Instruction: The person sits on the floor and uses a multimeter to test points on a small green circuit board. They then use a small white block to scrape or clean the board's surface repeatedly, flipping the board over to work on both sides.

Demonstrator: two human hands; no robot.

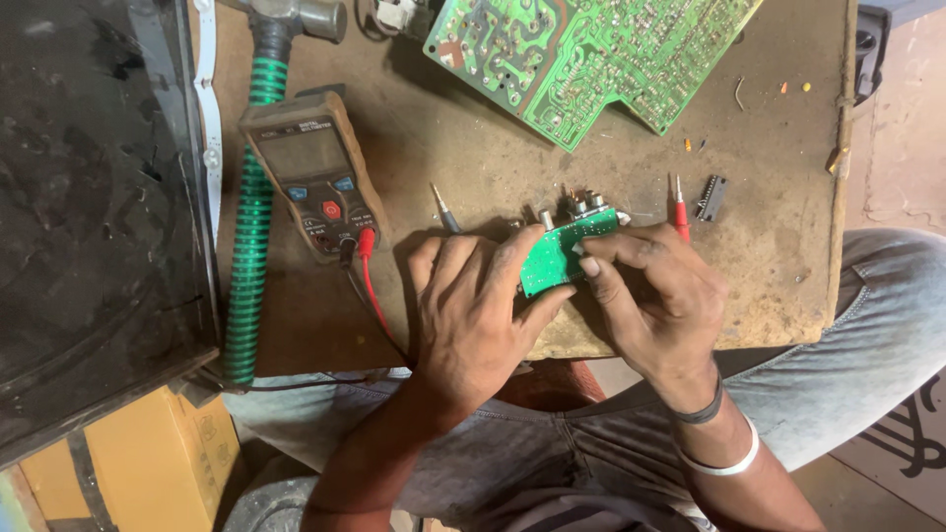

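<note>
The person sits with knees under the edge of a worn brown bench (473, 158), grey trousers nearest to me. Both hands meet over its front edge. The left hand (471, 305) is closed around the lower end of a small green circuit board (564, 251), fingers curled over its near corner. The right hand (655, 296) pinches the same board from the other side, thumb and forefinger pressed on its face; a dark band and a pale bangle sit on that wrist. The board is held just above the bench, tilted, its metal sockets pointing away from the person.

To my eye the step in hand is a close look at this board, turning it to find a spot to test. The next move would call for one hand to let go and pick up a probe while the other keeps the board steady.

Just beyond the fingers lie the two probes: a grey-tipped one (443, 209) to the left of the board and a red one (679, 212) to its right. A small black chip (710, 197) lies beside the red probe. Further left sits a brown multimeter (313, 169) with its red lead plugged in, next to a green ribbed hose (251, 236). At the far edge lies a large green circuit board (581, 54), solder side up.
</note>
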